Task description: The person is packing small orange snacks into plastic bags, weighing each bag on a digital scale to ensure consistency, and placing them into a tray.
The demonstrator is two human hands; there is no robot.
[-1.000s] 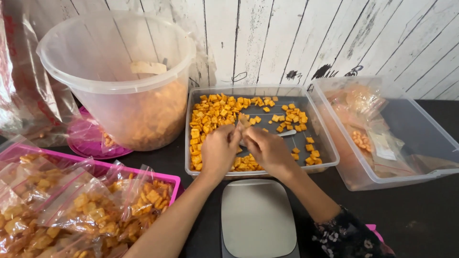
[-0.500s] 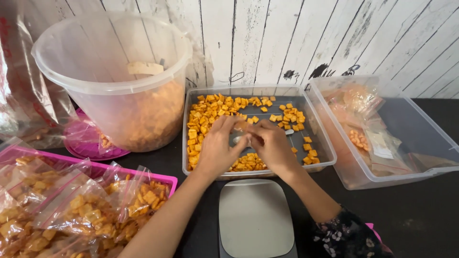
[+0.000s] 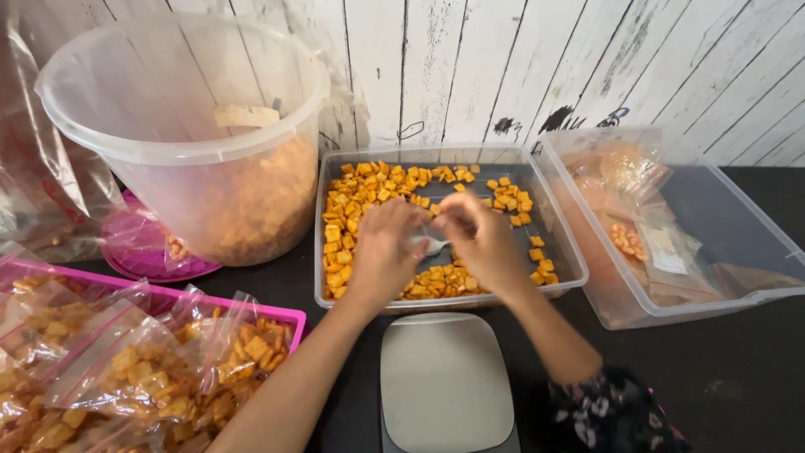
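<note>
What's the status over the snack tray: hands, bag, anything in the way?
Left hand and right hand together over the clear tray, pinching something small; what, unclear. Orange crackers beneath. Scale in front, bare.

Tray (image 3: pixel 553 289) sitting at centre, crackers (image 3: pixel 360 197) lying in it, mostly toward its 9 and 6 o'clock sides. Both hands hovering in the tray: left hand (image 3: pixel 381 252) at 9 o'clock of right hand (image 3: pixel 482 243), spoon (image 3: pixel 432 245) lying between them. Scale (image 3: pixel 444 386) sitting at the tray's 6 o'clock. Bucket (image 3: pixel 180 126) standing at 9 to 10 o'clock, bin (image 3: pixel 738 294) at 3 o'clock. Bags (image 3: pixel 142 369) piling at 8 o'clock. Wall (image 3: pixel 503 59) running behind at 12 o'clock.
</note>
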